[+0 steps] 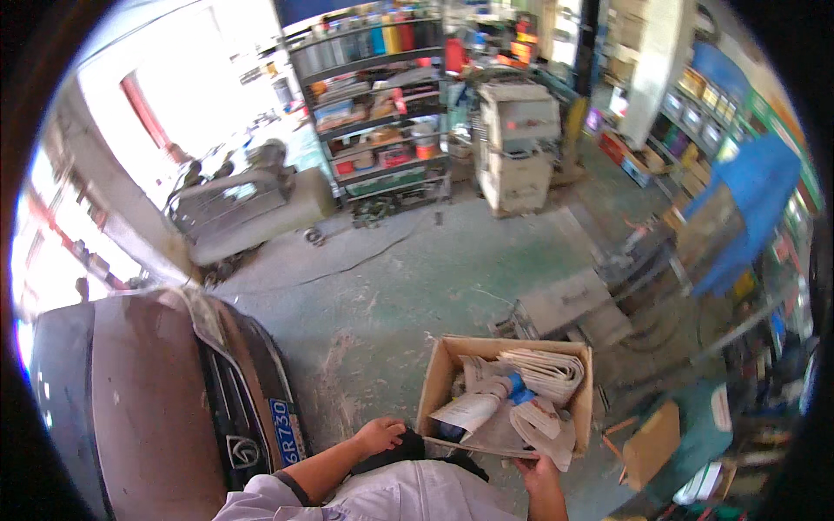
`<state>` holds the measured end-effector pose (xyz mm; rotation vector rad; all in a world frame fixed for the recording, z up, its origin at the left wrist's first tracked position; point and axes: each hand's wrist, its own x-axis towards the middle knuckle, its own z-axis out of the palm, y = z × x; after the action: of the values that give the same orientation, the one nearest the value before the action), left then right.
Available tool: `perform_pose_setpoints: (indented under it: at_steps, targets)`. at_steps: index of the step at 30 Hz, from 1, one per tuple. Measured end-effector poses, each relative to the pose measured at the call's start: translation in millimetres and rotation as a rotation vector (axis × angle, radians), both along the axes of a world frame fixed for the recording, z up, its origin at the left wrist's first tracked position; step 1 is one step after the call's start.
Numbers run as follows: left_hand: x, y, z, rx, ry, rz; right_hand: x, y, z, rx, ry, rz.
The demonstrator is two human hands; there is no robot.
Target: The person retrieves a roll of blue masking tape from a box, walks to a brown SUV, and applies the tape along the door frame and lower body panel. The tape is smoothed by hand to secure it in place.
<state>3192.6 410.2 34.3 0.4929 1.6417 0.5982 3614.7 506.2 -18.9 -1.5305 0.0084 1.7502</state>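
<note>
An uncovered cardboard box point(427, 392) stands low in front of me, a little right of the middle. Folded newspapers point(543, 372) and loose printed sheets point(470, 408) fill it, with a bit of blue material point(519, 388) among them. At the box's near right edge, my right hand point(542, 479) grips the rim, where a sheet of paper hangs over; part of its fingers is hidden. My left hand point(382, 435) is left of the box, above my dark trouser leg point(408, 445). Its fingers are loosely curled, and I see nothing in them.
A dark car front point(156, 391) is close on my left. Ahead are a loaded shelf rack point(373, 113), a pale cabinet point(519, 148) and a compressor-like tank point(261, 208). A cable point(369, 259) crosses the floor. On the right are metal equipment point(573, 306) and a small stool point(651, 445).
</note>
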Motion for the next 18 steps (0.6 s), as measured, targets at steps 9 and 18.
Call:
perform_pose_setpoints:
  at_steps: [9,18]
  targets:
    - [-105.6,-34.1,-5.2,-0.127,0.075,0.463,-29.0,124.2,-71.9,0.042,-0.203,0.164]
    - [-267.5,54.3,-10.5,-0.036,0.392,0.309,-196.3,272.7,-61.3,0.568,-0.355,0.857]
